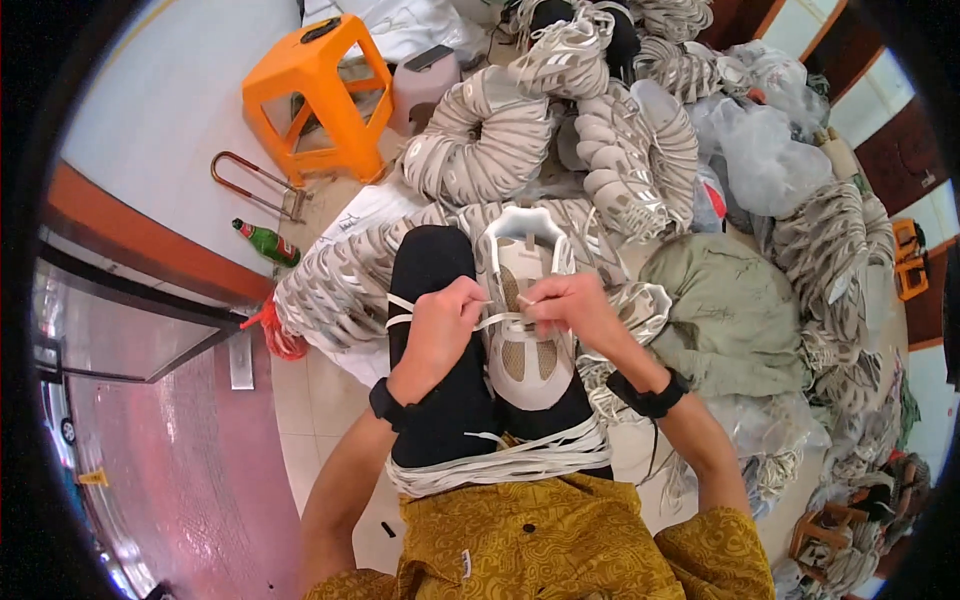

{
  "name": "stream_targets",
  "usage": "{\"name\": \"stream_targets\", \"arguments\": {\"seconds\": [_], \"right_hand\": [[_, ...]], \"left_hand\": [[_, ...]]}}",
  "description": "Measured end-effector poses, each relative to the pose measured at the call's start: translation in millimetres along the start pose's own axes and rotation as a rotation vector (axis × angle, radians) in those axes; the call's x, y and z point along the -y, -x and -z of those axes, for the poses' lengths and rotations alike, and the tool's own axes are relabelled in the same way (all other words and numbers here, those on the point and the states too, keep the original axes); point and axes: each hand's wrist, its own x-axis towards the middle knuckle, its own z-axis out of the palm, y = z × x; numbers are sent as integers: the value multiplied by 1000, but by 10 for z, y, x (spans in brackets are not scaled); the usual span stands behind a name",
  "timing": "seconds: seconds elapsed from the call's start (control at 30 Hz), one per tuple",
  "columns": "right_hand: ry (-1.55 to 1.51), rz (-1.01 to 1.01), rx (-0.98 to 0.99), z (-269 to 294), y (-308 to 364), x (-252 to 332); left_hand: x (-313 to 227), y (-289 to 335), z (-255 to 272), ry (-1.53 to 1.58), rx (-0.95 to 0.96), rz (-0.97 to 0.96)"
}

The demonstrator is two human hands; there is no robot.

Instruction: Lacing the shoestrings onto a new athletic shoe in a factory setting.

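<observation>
A beige and white sneaker [530,376] rests on my black-clad thighs, its toe toward me. A white shoelace [497,320] crosses its lacing area. My left hand [443,325] pinches the lace at the shoe's left side, and a length of it trails over my left leg. Over the eyelets, my right hand [568,306] is closed with fingertips on the lace; its exact grip is partly hidden. A bundle of loose white laces [510,458] lies across my lap, just nearer to me than the shoe.
Strung coils of similar shoes [480,140] lie ahead and to the right. An orange stool [318,95] and a green bottle [266,243] stand and lie at the left. An olive cloth sack [730,315] and clear plastic bags [770,150] sit at the right.
</observation>
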Motion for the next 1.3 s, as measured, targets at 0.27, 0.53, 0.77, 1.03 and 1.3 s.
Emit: {"name": "stream_targets", "arguments": {"seconds": [0.27, 0.53, 0.77, 1.03, 1.3], "right_hand": [[-114, -135, 60, -103, -12, -146], [-288, -200, 45, -115, 63, -209], [-357, -197, 27, -137, 74, -243], [-373, -179, -52, -272, 219, -292], [-48, 117, -98, -77, 263, -316]], "left_hand": [[124, 92, -187, -85, -103, -131], [108, 164, -198, -67, -75, -96], [95, 225, -276, -232, -144, -210], [-60, 188, -303, -790, 4, -563], [-138, -121, -63, -721, 461, -291]]}}
